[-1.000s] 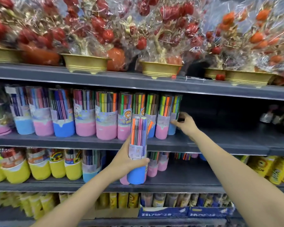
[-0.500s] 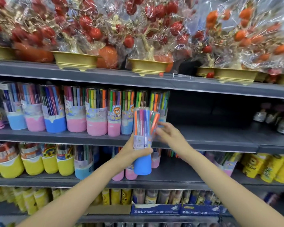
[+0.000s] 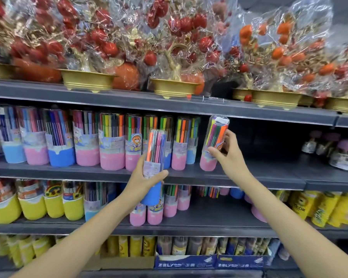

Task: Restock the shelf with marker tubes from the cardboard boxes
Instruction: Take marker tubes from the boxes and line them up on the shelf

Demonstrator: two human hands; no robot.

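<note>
My left hand grips a marker tube with a blue base upright in front of the middle shelf. My right hand grips a second marker tube with a pink base. This tube leans slightly right, its base at the shelf surface just right of the last tube in the row. A row of marker tubes with pink and blue bases fills the left and middle of that shelf.
Gold pots with plastic-wrapped fruit trees stand on the top shelf. Small jars sit at the middle shelf's far right, with bare shelf between them and the row. Yellow tubs and more marker tubes line the lower shelf. Blue boxes stand below.
My right hand left the row's end, reached over to my left hand, and now holds a pink-based tube at the right end of the row. My left hand stayed roughly in place.
</note>
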